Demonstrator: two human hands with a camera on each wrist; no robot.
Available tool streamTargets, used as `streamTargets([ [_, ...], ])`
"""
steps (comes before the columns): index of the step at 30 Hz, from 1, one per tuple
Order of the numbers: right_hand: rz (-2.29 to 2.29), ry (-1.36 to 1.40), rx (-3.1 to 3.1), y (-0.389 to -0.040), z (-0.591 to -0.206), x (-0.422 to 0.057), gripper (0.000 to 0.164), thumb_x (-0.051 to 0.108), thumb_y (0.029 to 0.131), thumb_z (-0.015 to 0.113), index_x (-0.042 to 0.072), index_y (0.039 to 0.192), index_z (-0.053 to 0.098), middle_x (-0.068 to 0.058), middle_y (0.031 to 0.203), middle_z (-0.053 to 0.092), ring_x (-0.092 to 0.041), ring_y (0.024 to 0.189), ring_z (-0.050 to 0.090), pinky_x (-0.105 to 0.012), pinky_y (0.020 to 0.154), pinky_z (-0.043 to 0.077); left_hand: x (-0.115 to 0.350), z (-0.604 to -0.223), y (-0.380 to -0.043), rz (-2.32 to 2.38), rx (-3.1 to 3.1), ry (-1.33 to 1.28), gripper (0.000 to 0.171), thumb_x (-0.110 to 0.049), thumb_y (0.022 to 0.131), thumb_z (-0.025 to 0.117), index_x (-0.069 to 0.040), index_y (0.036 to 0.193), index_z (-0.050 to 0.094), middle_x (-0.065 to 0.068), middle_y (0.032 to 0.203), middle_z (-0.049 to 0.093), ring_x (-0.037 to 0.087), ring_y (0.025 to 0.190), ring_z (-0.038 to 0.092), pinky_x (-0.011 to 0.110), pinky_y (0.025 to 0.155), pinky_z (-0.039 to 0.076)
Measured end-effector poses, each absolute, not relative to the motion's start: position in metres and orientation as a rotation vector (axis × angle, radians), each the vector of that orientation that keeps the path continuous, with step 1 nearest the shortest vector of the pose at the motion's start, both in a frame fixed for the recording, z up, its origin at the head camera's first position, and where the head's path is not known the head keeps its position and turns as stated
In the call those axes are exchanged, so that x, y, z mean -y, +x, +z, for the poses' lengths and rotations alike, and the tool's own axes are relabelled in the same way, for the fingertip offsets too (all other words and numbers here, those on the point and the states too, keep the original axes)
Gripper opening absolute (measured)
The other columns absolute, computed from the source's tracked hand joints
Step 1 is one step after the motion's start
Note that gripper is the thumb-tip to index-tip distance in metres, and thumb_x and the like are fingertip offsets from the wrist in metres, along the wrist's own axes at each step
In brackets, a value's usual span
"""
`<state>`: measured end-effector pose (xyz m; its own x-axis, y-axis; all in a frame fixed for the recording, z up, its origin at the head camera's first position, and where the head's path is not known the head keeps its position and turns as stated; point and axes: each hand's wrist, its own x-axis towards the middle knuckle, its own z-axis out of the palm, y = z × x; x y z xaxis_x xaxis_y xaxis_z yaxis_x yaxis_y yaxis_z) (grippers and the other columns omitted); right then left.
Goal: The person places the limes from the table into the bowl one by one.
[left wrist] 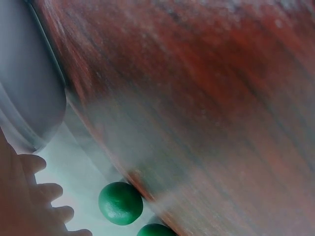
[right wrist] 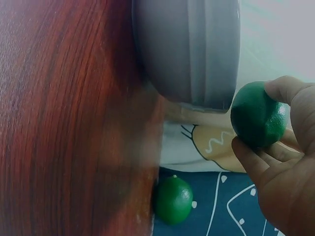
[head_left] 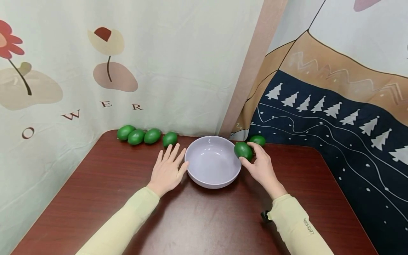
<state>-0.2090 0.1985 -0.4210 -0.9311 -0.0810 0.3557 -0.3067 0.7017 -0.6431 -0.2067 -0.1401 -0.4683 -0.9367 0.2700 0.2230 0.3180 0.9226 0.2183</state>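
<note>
A pale lavender bowl (head_left: 213,163) stands near the back of the table. My right hand (head_left: 262,166) grips a green lime (head_left: 243,151) between thumb and fingers, at the bowl's right rim. In the right wrist view the held lime (right wrist: 258,115) is off the table, close to the bowl's edge (right wrist: 216,59). Fingers spread, my left hand (head_left: 167,171) lies by the bowl's left side, its thumb at the rim; whether it presses the bowl I cannot tell. Another lime (head_left: 257,140) sits behind my right hand.
Several limes, among them one near the left fingertips (head_left: 170,139) and one at the far left (head_left: 126,132), line the back edge of the reddish-brown table (head_left: 204,219). A pale printed curtain (head_left: 178,71) and a dark blue patterned cloth (head_left: 302,124) hang right behind it.
</note>
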Motion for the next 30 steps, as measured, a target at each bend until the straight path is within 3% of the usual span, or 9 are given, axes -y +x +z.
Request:
streamTargets([
  [12, 1.076, 0.358, 2.621, -0.206, -0.42, -0.188, 0.059, 0.012, 0.09, 0.08, -0.001, 0.141, 0.053, -0.02, 0.132, 0.061, -0.032, 0.101, 0.06, -0.048, 0.083, 0.056, 0.14, -0.468, -0.206, -0.377, 2.899, -0.442, 0.063, -0.051, 0.109, 0.035, -0.016, 0.161, 0.038, 0.01, 0.17, 0.026, 0.035, 0.158, 0.018, 0.058, 0.127, 0.01],
  [21, 1.087, 0.419, 2.614, -0.205, -0.422, -0.181, 0.058, 0.013, 0.089, 0.081, -0.001, 0.139, 0.055, -0.019, 0.132, 0.061, -0.033, 0.108, 0.061, -0.05, 0.088, 0.057, 0.141, -0.468, -0.206, -0.377, 2.9, -0.441, 0.063, -0.051, 0.109, 0.035, -0.016, 0.162, 0.037, 0.01, 0.17, 0.026, 0.035, 0.158, 0.017, 0.058, 0.127, 0.011],
  [30, 1.109, 0.48, 2.623, -0.202, -0.42, -0.174, 0.058, 0.013, 0.089, 0.081, 0.001, 0.139, 0.056, -0.016, 0.129, 0.063, -0.031, 0.102, 0.062, -0.051, 0.085, 0.059, 0.139, -0.467, -0.205, -0.395, 2.914, -0.435, 0.064, -0.052, 0.109, 0.034, -0.017, 0.162, 0.036, 0.01, 0.171, 0.024, 0.035, 0.159, 0.015, 0.057, 0.127, 0.008],
])
